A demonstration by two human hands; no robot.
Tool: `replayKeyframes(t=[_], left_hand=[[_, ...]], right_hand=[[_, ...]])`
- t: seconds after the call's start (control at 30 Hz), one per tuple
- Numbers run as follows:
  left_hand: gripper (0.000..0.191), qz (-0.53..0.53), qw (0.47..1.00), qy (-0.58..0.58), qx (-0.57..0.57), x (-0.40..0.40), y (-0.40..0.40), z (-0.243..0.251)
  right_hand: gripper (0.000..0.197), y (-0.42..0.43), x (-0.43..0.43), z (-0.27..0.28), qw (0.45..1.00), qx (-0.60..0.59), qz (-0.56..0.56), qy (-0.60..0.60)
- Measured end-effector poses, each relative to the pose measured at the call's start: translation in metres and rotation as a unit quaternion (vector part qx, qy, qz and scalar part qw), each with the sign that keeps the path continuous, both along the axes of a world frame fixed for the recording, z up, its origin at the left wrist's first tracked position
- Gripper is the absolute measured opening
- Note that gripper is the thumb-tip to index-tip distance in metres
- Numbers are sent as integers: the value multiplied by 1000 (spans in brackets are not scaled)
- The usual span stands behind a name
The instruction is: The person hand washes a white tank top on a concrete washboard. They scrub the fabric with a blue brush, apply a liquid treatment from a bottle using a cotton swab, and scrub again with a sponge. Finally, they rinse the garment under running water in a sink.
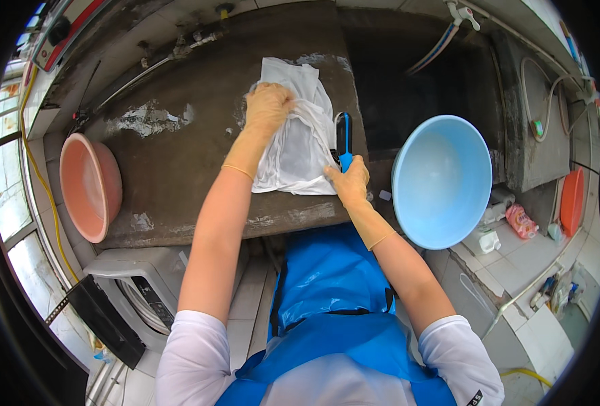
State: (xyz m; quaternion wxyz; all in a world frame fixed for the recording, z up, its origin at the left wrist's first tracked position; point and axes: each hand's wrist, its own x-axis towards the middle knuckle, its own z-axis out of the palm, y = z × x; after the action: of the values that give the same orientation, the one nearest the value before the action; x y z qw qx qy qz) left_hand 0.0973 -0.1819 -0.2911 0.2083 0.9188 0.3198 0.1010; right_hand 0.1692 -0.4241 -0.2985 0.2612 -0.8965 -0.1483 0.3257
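Observation:
A wet white cloth garment (pixel 300 152) lies on the dark stone counter (pixel 193 167) in front of me. My left hand (pixel 269 104), in a tan rubber glove, grips a bunched fold at the garment's upper left. The gloved right hand (pixel 352 177) rests at its lower right corner, fingers around the lower end of a blue and black scrub brush (pixel 345 137). The brush stands along the garment's right edge; its bristles are mostly hidden. Whether the right thumb also pinches the fabric, I cannot tell.
A large light-blue basin (pixel 442 182) stands at the right, beside a dark sink (pixel 427 96) with a tap and hose (pixel 439 45). A pink basin (pixel 90 188) leans at the left. Below is a front-loading washing machine (pixel 142 294). Bottles (pixel 483 241) stand at the far right.

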Motion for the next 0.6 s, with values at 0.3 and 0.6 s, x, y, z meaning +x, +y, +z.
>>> replayKeyframes(t=[0.3, 0.6], left_hand=[[9, 119, 930, -30, -346, -53, 18, 116], [12, 21, 714, -408, -569, -26, 58, 215]], right_hand=[[29, -26, -5, 46, 915, 185, -273, 231], [29, 45, 114, 196, 964, 264, -15, -39]])
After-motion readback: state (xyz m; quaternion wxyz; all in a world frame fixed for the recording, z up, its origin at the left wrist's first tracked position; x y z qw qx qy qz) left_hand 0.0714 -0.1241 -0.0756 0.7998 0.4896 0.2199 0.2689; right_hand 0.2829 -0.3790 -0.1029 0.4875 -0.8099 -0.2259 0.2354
